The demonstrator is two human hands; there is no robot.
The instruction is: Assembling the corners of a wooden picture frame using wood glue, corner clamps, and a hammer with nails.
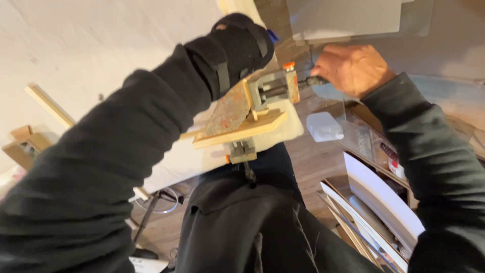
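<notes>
Nearest the camera in the head view we see our own black long sleeves and dark trousers [242, 227], filling the lower half of the picture. Our left hand [242, 43] wears a black glove with straps and reaches across the top of a small grey metal bench vise with orange trim [270, 90]. How the gloved fingers close we cannot tell, since the back of the glove hides them; the hand lies against the upper rear of the vise. Our right hand [351, 68] is bare and curled shut around the dark screw handle [313, 81] that sticks out of the right end of the vise, so that grip is closed on the handle.

The vise sits on a pale wooden board [247, 131], which rests on the white edge of the surface [283, 134]. A second clamp part [242, 151] of the vise hangs below the board, against the edge of the surface. A flat rusty metal plate [230, 111] leans tilted against the left side of the vise, just beside our gloved wrist.

Just to the right of the board lies a small translucent white plastic block [323, 126]. Further right and lower stand white panels and sheets [379, 197] stacked on edge in a wooden rack. At far left a light wooden strip [48, 105] leans by the white wall, with cardboard boxes [22, 144] below it.
</notes>
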